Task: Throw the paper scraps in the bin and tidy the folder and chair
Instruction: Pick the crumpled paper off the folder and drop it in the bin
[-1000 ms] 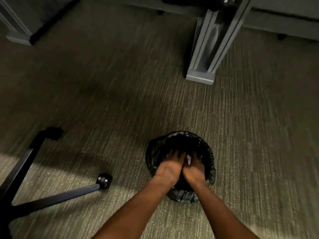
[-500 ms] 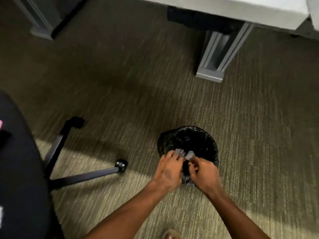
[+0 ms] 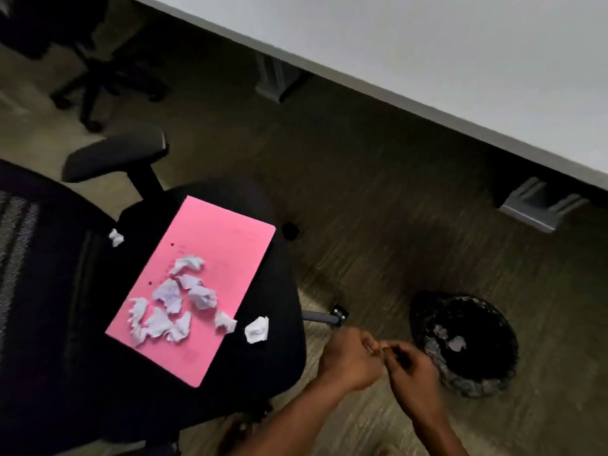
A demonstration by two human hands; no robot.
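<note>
Between the chair (image 3: 230,373) and the bin (image 3: 467,383), your left hand (image 3: 350,362) and right hand (image 3: 411,366) meet fingertip to fingertip, each grip loosely curled and, as far as the blur shows, grasping nothing. Crumpled paper scraps (image 3: 171,307) lie on the pink folder (image 3: 214,258) on the chair seat, two on the seat itself. A couple rest in the bin.

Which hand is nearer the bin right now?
Right. The right hand is just beside the bin, near its rim on the chair side. The left hand is farther off, between the right hand and the chair seat.
</note>
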